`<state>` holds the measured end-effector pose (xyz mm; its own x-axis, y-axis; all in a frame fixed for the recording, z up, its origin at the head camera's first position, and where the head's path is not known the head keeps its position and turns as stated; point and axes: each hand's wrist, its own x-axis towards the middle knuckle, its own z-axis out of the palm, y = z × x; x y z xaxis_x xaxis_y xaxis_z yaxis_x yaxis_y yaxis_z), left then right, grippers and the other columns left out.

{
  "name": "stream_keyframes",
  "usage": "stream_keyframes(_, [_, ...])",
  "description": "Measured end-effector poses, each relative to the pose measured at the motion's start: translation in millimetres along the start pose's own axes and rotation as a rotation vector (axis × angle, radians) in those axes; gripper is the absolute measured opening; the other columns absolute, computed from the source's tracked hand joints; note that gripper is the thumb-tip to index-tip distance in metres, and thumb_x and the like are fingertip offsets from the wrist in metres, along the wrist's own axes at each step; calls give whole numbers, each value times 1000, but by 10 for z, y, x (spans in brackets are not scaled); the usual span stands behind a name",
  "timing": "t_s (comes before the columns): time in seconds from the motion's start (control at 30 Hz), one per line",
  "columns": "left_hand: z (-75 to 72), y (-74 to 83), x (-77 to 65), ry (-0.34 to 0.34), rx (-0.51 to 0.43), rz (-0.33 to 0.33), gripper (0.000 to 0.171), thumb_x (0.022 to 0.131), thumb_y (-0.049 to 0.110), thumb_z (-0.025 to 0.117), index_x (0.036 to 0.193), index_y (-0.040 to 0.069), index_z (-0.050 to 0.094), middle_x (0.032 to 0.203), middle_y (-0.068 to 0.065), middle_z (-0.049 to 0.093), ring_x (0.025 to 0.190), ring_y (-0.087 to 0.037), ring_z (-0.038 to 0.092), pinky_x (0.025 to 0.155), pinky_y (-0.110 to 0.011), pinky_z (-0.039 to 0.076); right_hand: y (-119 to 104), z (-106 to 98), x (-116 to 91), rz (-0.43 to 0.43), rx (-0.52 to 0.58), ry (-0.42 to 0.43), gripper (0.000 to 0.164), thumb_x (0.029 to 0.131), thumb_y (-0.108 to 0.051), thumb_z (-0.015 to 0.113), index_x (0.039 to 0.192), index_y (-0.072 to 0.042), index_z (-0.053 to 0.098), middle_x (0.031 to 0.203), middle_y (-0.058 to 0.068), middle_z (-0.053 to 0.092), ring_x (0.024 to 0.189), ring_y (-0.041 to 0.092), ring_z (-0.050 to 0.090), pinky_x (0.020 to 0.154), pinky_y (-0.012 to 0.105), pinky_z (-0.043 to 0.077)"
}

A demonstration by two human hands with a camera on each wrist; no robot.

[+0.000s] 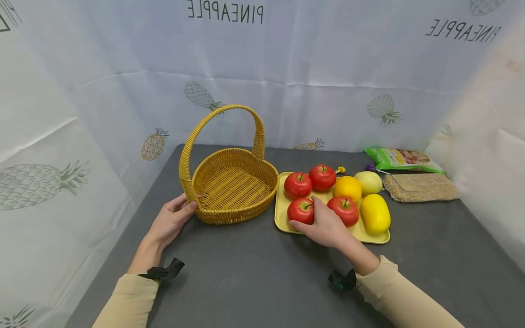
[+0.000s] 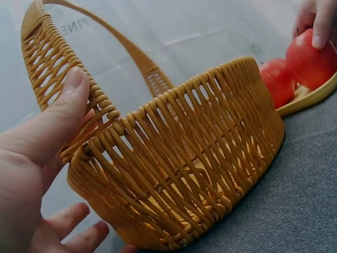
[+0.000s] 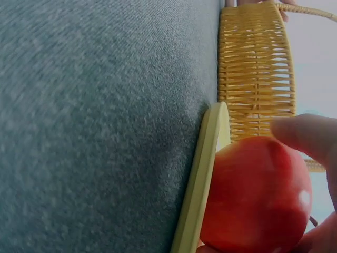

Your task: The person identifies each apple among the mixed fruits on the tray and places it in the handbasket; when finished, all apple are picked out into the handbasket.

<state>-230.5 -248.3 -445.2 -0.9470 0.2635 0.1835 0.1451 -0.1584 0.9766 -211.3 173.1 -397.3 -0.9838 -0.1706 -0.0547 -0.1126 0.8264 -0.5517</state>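
Observation:
A yellow wicker basket (image 1: 235, 212) with a tall hoop handle stands on the table, nothing inside it. My left hand (image 1: 171, 222) grips it at the foot of the handle, thumb (image 2: 68, 97) in front and a finger behind; the other fingers spread beside the basket's wall. To the right lies a pale yellow tray (image 1: 282, 218) of fruit. At its front left my right hand (image 1: 326, 224) holds a red apple (image 1: 301, 210) between thumb and fingers, low over the tray; whether the apple touches the tray I cannot tell.
The tray also bears several fruits: more red apples (image 1: 298, 185), an orange (image 1: 347, 187), a pale yellow fruit (image 1: 368, 183) and a longer yellow one (image 1: 375, 214). Behind it on the right lie a green packet (image 1: 406, 159) and a clear bag of grain (image 1: 422, 187). A pineapple-print curtain (image 1: 287, 68) hangs behind.

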Motion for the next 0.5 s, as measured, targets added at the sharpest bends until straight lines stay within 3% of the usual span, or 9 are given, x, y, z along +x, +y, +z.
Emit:
stream_keyframes(0.17, [-6,-11,-20,-3,-24,-5,37,108,9,54,143,-1,56,166,-24,14,136,-7,47,106,-22,44,12,24,7,-12,16,21,97,85,-57,78,149,5,39,132,19,59,113,33,59,96,54,52])
stream_keyframes(0.27, [-13,-18,-14,-6,-46,-7,34,108,9,54,142,7,60,162,-21,29,137,-11,48,107,-22,43,20,28,9,0,28,25,94,84,-57,79,147,2,41,129,17,60,111,32,59,94,53,53])
stream_keyframes(0.4, [-16,-30,-1,-19,-78,-8,32,109,8,52,136,18,66,139,-4,58,135,-17,50,107,-23,43,25,28,11,4,41,27,94,83,-58,80,146,1,43,129,17,60,112,32,59,93,53,53])
stream_keyframes(0.5, [-7,-39,3,-22,-81,-10,30,109,9,52,133,20,67,132,4,61,134,-17,51,106,-22,43,27,15,14,-5,51,27,94,83,-60,80,146,1,44,129,17,60,112,32,59,93,53,53])
